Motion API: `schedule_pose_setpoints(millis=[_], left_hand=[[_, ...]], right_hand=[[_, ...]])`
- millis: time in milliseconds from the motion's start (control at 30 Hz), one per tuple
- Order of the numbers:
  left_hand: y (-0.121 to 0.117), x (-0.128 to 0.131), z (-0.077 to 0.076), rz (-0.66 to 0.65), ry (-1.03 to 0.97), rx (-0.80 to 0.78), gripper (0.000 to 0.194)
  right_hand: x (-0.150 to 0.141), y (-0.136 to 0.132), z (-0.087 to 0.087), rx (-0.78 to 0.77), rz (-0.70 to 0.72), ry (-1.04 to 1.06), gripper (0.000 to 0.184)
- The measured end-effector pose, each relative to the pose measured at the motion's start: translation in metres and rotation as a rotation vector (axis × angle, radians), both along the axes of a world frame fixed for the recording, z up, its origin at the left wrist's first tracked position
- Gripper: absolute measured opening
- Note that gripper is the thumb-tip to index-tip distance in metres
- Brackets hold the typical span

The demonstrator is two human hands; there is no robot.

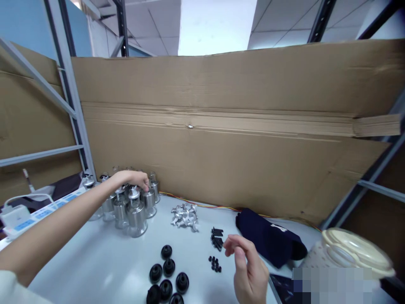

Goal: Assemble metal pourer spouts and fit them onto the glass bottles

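Note:
My left hand (132, 179) reaches out over a cluster of several shiny metal cylinders (136, 213) at the back left of the white table (104, 261); its fingers curl down onto the top of one cylinder (148, 198). My right hand (249, 270) hovers low at the front, fingers loosely apart, thumb and forefinger near a small heap of black screws (217, 238). Nothing shows between those fingers. A pile of small silver parts (185, 216) lies mid-table. Several black rubber caps (167, 280) lie at the front.
A tall cardboard sheet (240, 139) walls the back of the table. A dark blue cloth (268, 238) lies at right, beside a cream-lidded jar (351, 253). A white power strip (38, 213) and charger sit at left. Grey metal shelf posts (74, 105) stand at both sides.

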State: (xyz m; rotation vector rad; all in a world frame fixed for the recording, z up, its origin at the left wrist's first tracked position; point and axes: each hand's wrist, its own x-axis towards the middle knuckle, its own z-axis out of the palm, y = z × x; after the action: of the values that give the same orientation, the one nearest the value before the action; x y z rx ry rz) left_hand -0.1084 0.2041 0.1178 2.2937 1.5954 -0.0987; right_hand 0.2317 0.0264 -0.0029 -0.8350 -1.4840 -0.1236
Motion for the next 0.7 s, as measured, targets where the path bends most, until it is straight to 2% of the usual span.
schedule_pose_setpoints(millis=[133, 267, 367, 600, 700], left_hand=[[-0.002, 0.004, 0.005, 0.061, -0.008, 0.019, 0.026], [-0.010, 0.002, 0.025, 0.086, -0.016, 0.130, 0.031], [-0.021, 0.001, 0.054, 0.090, -0.026, 0.271, 0.033], [-0.071, -0.008, 0.144, 0.096, -0.106, 0.631, 0.038], [-0.095, -0.027, 0.169, 0.159, -0.142, 0.703, 0.042]], right_hand=[[0.003, 0.002, 0.001, -0.020, -0.027, -0.014, 0.022], [0.008, 0.005, -0.003, -0.062, -0.053, 0.013, 0.025], [0.010, 0.006, -0.008, -0.105, -0.052, 0.026, 0.027], [0.009, 0.005, -0.017, -0.260, -0.102, 0.134, 0.038], [0.014, 0.009, -0.023, -0.293, -0.070, 0.107, 0.042]])
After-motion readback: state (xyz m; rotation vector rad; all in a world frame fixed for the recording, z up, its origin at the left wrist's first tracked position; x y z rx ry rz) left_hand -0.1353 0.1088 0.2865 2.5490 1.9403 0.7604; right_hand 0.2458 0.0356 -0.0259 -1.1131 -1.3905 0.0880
